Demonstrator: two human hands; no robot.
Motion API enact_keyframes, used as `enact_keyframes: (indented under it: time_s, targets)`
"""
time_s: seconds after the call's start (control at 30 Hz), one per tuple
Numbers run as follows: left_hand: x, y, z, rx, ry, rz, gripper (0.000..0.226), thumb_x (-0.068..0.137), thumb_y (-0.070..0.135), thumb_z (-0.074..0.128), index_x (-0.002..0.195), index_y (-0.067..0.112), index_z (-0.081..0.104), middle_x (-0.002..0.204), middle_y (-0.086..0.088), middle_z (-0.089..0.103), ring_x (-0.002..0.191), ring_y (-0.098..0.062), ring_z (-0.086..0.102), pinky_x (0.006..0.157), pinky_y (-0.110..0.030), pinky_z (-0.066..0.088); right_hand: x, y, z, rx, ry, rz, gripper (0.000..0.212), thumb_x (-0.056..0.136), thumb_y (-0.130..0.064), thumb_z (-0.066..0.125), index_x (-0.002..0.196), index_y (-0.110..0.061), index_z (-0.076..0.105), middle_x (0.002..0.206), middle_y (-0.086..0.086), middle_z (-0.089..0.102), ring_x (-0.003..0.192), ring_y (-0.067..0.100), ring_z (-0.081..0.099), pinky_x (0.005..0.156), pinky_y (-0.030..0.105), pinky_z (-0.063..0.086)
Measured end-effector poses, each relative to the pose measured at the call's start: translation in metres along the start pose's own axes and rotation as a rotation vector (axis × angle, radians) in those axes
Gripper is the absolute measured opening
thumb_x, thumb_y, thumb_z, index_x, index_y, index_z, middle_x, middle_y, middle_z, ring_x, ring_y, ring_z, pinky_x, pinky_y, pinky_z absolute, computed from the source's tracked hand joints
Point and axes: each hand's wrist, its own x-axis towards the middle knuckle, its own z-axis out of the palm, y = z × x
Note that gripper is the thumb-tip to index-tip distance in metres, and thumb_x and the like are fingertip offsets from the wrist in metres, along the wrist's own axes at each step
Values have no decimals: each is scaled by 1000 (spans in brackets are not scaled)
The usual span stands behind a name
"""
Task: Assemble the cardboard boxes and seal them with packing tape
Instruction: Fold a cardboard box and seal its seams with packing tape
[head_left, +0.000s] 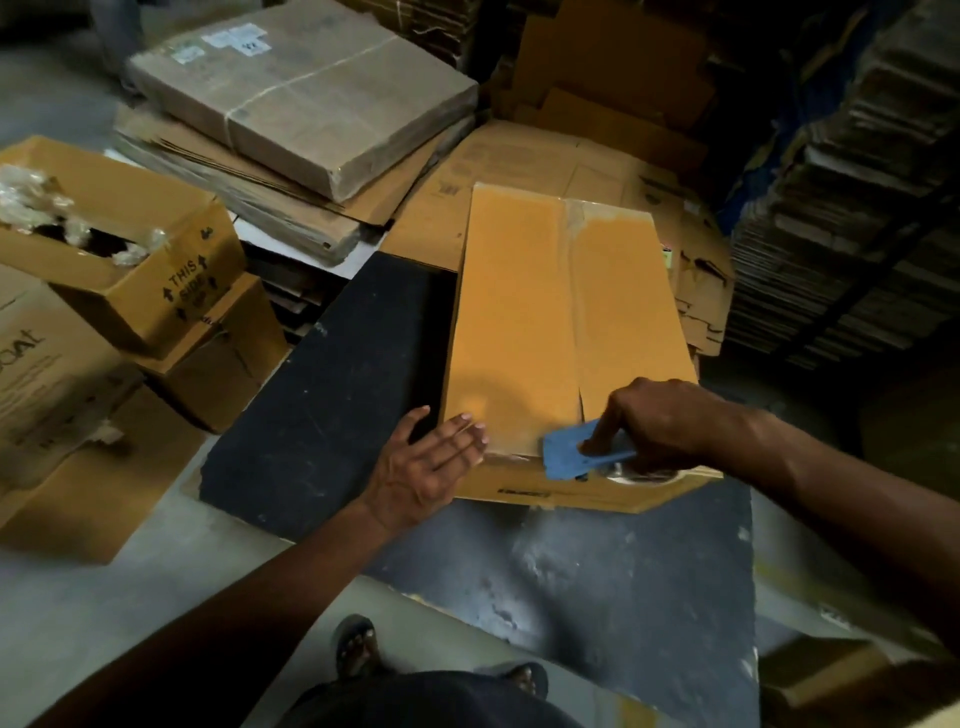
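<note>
The left hand (434, 457) lies flat, fingers straight and together, on the near left corner of the cardboard box (561, 338), which sits on the dark table (322, 395). At the near end of the centre seam, the right hand (657, 421) grips the blue tape dispenser (579, 454), fingers clamped on it. To tape well, the person should likely keep both flaps pressed level and draw the dispenser straight along the seam.
</note>
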Motion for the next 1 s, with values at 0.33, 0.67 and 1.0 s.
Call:
enact_keyframes:
  time_s: [0.33,0.67,1.0]
  targets:
    - [8,19,-14,-31,-51,-93,36,92,26,72,124,11,75,138,-5,68,133,-22,60,101,-55,47,-26,39,24,53,-31,35,51,93,-29,74,135,-53,59,130,-13,56,106,8,50,81,30,50]
    - [58,103,-23,74,-600,-415,97,85,78,44,144,2,56,158,-16,47,143,-35,43,114,-52,26,-22,44,29,127,-6,7,49,92,-24,74,134,-47,63,134,-10,56,110,9,53,80,24,49]
    - [66,134,3,-30,-542,-214,77,94,57,49,150,4,49,155,-15,50,147,-27,42,123,-49,33,-18,52,30,119,64,-59,50,85,-22,72,126,-49,67,133,-12,61,100,12,57,66,22,38]
